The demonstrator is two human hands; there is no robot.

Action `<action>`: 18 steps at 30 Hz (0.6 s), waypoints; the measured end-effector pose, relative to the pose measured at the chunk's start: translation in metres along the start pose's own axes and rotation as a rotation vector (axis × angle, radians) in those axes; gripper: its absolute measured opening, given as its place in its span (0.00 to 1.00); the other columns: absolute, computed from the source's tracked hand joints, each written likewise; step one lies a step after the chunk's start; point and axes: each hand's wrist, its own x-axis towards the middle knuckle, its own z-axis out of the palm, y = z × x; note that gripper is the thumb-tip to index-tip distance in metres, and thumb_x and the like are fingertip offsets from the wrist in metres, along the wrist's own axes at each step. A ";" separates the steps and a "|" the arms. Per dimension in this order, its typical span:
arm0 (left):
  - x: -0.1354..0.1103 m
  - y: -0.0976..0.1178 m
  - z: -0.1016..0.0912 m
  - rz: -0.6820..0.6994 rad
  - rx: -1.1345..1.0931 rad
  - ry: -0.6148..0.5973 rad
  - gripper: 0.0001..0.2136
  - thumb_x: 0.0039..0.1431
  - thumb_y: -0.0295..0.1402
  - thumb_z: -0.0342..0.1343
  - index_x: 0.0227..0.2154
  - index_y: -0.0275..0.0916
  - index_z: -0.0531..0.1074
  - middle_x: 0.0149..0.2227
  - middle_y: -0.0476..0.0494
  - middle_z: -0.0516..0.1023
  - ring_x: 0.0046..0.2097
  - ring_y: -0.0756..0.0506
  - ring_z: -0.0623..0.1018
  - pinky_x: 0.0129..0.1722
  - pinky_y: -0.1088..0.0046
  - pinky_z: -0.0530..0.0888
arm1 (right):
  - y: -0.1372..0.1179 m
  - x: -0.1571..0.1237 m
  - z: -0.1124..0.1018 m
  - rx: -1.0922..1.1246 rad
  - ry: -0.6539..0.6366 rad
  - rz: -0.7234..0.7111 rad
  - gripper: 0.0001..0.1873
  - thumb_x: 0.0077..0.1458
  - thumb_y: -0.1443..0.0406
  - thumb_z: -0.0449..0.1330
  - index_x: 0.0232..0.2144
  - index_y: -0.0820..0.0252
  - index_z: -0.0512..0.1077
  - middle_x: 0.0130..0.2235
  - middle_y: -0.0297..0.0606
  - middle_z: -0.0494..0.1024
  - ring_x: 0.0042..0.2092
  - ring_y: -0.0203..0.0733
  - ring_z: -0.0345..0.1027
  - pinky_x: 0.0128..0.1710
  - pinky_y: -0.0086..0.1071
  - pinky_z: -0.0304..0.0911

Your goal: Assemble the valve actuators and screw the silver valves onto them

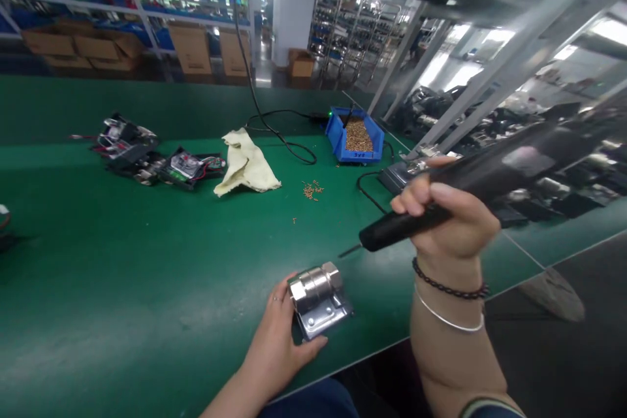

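My left hand (278, 339) is closed around the left side of a shiny metal fitting on a bracket (316, 297), which rests on the green bench near its front edge. Screw heads show on the flat plate of the bracket. Held up to the right, a black electric screwdriver (406, 225) is gripped in my right hand (448, 212). Its thin bit points down and left, above the bench and apart from the metal fitting. Further back lies a small pile of brass-coloured screws (312, 191).
A blue bin (355, 155) full of screws stands at the back, beside a black cable (289, 144). A pale yellow cloth (246, 166) and opened electronic assemblies (186, 166) lie to the left. Dark parts (539, 163) and slanted metal posts (480, 98) crowd the right.
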 end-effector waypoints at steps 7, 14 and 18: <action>0.001 -0.003 -0.007 -0.003 -0.163 -0.215 0.40 0.52 0.28 0.63 0.66 0.44 0.50 0.69 0.35 0.48 0.68 0.35 0.51 0.63 0.44 0.55 | 0.103 0.018 0.034 -0.087 0.114 -0.096 0.14 0.40 0.67 0.63 0.34 0.57 0.67 0.19 0.22 0.69 0.19 0.32 0.63 0.23 0.30 0.62; 0.000 -0.003 -0.007 0.054 -0.195 -0.122 0.37 0.52 0.38 0.66 0.63 0.42 0.58 0.66 0.33 0.57 0.66 0.35 0.58 0.63 0.50 0.60 | 0.116 0.009 0.038 -0.067 0.070 -0.078 0.14 0.41 0.67 0.64 0.34 0.56 0.68 0.20 0.24 0.69 0.20 0.34 0.63 0.25 0.32 0.63; 0.005 -0.005 -0.017 0.008 -0.216 0.182 0.16 0.60 0.37 0.56 0.50 0.42 0.75 0.52 0.37 0.78 0.54 0.39 0.77 0.55 0.56 0.73 | 0.075 -0.001 0.042 -0.016 0.046 -0.072 0.15 0.42 0.67 0.63 0.36 0.53 0.68 0.20 0.24 0.67 0.20 0.34 0.62 0.25 0.33 0.62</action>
